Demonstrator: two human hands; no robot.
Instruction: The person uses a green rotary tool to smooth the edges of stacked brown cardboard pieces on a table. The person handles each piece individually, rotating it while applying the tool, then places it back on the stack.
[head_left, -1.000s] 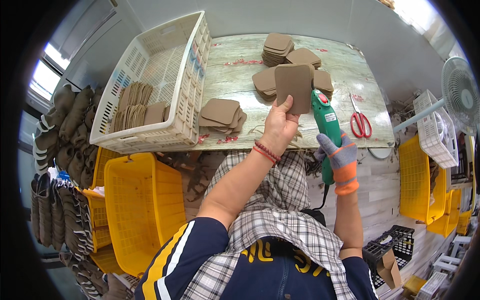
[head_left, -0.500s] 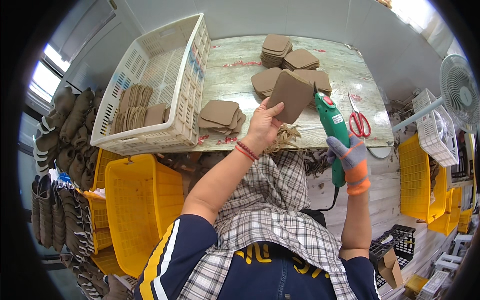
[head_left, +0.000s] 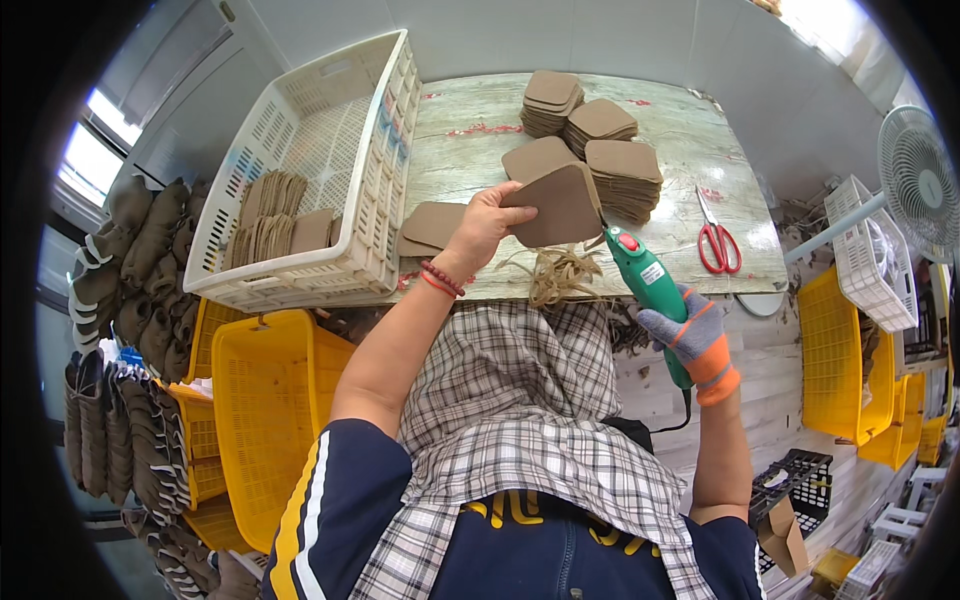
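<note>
A brown rounded square pad [head_left: 560,207] is pinched at its left edge by my bare left hand [head_left: 482,228], held up over the near part of the table. My right hand [head_left: 692,335], in a grey and orange glove, is wrapped round a green corded electric cutter [head_left: 645,275]. The cutter's dark tip is at the pad's right edge. Beneath the pad a heap of tan trimmed strips [head_left: 560,275] lies at the table's front edge. Behind it stand several stacks of the same pads [head_left: 625,178]. Another stack [head_left: 432,228] lies left of my hand, partly hidden by it.
A white plastic crate [head_left: 395,150] with pads in it stands on the table's [head_left: 470,110] left side. Red-handled scissors [head_left: 718,245] lie at the right. Yellow bins [head_left: 265,430] are below left, more yellow crates [head_left: 830,360] at right. A fan [head_left: 915,180] stands far right.
The pad has turned in my left hand and moved slightly left and down. The cutter has shifted left and down, its tip now lower along the pad's right edge.
</note>
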